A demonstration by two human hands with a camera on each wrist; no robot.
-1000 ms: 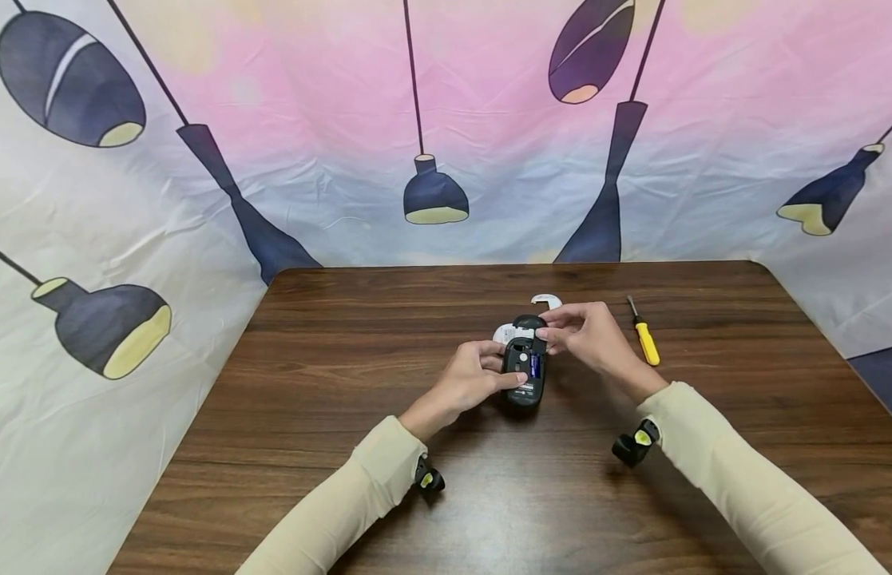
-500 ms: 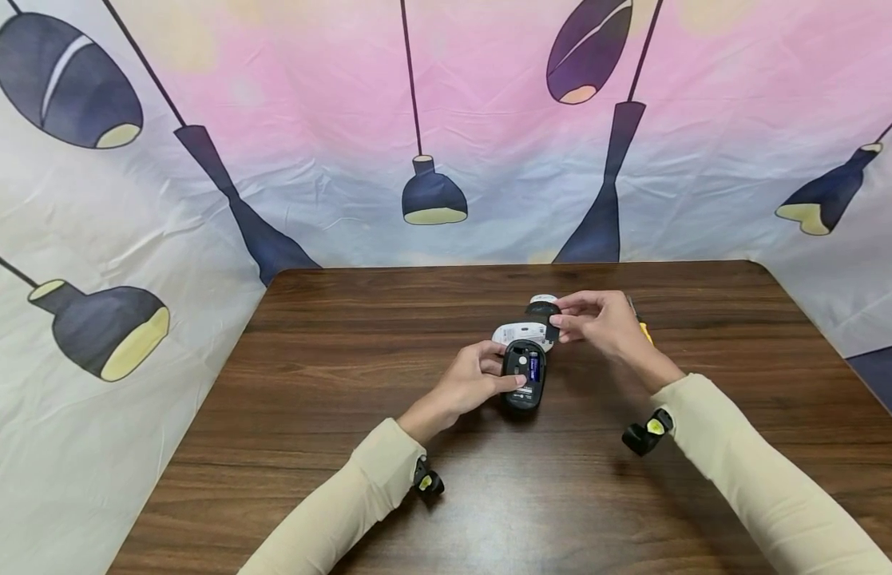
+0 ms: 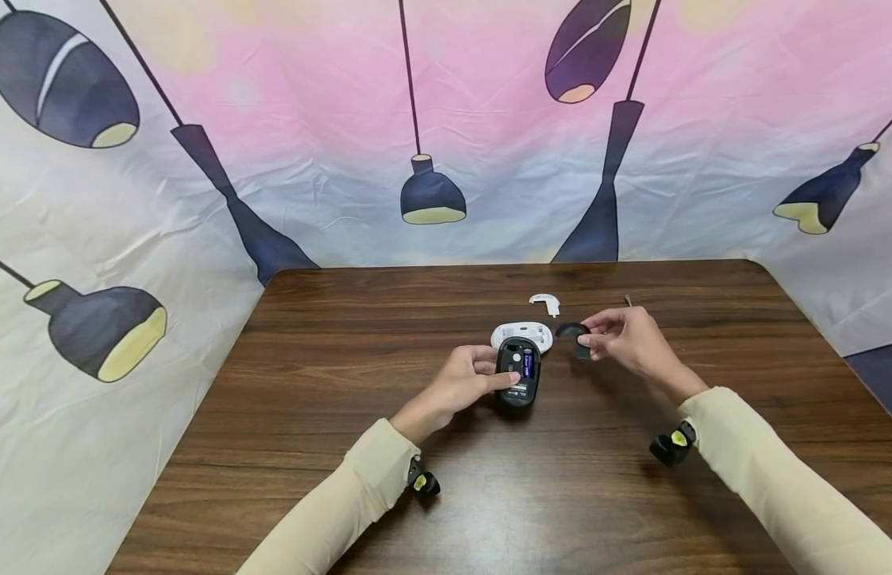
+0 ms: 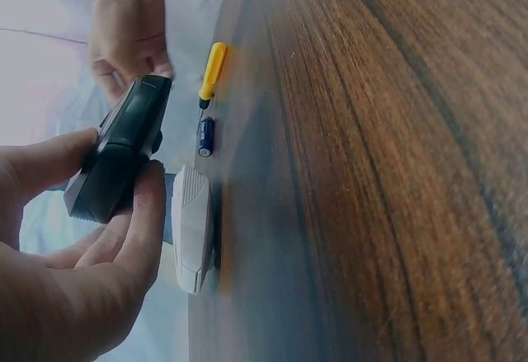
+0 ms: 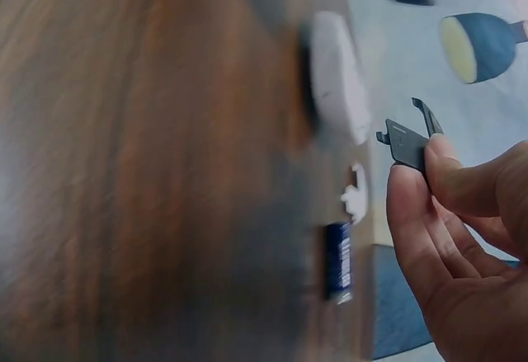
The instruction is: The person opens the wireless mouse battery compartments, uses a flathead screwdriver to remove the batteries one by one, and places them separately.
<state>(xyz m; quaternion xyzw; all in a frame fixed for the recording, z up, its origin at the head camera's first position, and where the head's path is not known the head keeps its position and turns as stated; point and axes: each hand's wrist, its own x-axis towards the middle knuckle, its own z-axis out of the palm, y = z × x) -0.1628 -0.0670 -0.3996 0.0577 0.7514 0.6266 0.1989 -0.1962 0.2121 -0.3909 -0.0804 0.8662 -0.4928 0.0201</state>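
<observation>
My left hand (image 3: pixel 456 383) holds a black computer mouse (image 3: pixel 517 392) with its underside facing up. A blue battery (image 3: pixel 528 364) sits in the mouse's uncovered compartment. In the left wrist view the thumb and fingers grip the mouse's sides, above the table. To the right, my right hand (image 3: pixel 638 345) pinches a black hooked battery cover (image 3: pixel 573 328) between thumb and fingers, apart from the mouse. The right wrist view shows the cover's thin flat plate (image 5: pixel 405 145) and curved arm. Behind the black mouse lies a white mouse (image 3: pixel 514 329), partly hidden by it.
A white battery cover (image 3: pixel 549 303) lies behind the white mouse. A loose blue battery (image 5: pixel 339 261) and a yellow-handled screwdriver (image 4: pixel 214 65) lie on the wooden table (image 3: pixel 331 359), mostly hidden behind my right hand in the head view. A printed cloth (image 3: pixel 345 192) hangs behind the table.
The black battery cover has come off the black mouse and moved right in my right hand, uncovering the battery. My left hand with the mouse has shifted slightly left.
</observation>
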